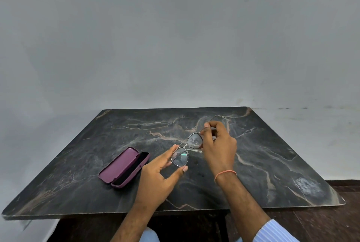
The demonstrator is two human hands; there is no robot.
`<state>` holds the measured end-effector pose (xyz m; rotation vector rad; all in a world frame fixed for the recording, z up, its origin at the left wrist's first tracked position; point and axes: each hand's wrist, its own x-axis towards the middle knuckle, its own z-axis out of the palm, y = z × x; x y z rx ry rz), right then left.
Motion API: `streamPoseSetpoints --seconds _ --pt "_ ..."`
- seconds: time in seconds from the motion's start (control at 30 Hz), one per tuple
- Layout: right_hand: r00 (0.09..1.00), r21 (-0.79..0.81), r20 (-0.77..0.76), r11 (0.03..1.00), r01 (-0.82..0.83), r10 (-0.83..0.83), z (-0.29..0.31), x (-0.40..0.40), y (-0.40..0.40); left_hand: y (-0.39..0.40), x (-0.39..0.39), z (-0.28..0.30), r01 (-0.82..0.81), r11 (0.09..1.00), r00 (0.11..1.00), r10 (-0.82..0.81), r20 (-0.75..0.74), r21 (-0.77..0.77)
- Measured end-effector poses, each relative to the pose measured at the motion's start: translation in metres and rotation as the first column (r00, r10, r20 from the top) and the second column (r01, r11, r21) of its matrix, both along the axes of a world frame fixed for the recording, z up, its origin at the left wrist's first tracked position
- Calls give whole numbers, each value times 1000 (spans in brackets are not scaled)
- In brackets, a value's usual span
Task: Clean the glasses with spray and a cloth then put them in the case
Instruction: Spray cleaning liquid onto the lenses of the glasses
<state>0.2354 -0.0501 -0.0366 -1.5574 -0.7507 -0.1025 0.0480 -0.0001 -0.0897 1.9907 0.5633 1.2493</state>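
Observation:
A pair of thin metal-framed glasses (188, 149) is held above the dark marble table (272, 154). Droplets or smudges show on the far lens. My right hand (218, 144) pinches the frame at the far lens and its hinge, with one temple arm sticking out behind it. My left hand (161, 173) holds the near lens end, fingers behind the rim and thumb below it. To the left, a purple glasses case (124, 165) lies open on the table, its dark lining showing. No spray bottle or cloth is in view.
The marble tabletop sits against a plain grey wall. A pale scuffed patch (307, 185) marks its right front corner. Dark floor shows below the front edge and at the right.

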Motion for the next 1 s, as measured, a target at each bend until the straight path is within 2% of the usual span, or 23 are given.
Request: streamPoseSetpoints --seconds 0.1,0.37,0.5,0.63,0.77,0.83,1.0 --pt "999 12 -52 1000 -13 13 4 1 -4 9 6 2 14 1000 1000 -13 -12 28" --pt "1000 35 -6 999 20 -19 9 -3 -9 38 19 5 47 994 998 -52 46 96" --pt "999 15 -24 1000 -26 26 10 -3 -11 53 23 2 55 995 994 -63 88 86" --pt "999 -40 38 999 -34 35 11 1 -22 62 31 0 53 999 987 -54 148 10" --pt "976 16 193 995 97 -99 -6 7 -52 70 33 -8 50 994 980 -29 199 -99" --pt "964 24 221 989 145 -146 -20 13 -66 74 32 -13 53 988 976 -20 218 -146" --pt "969 -179 220 971 156 -115 -55 25 -78 80 32 -18 42 980 979 -1 203 -196"
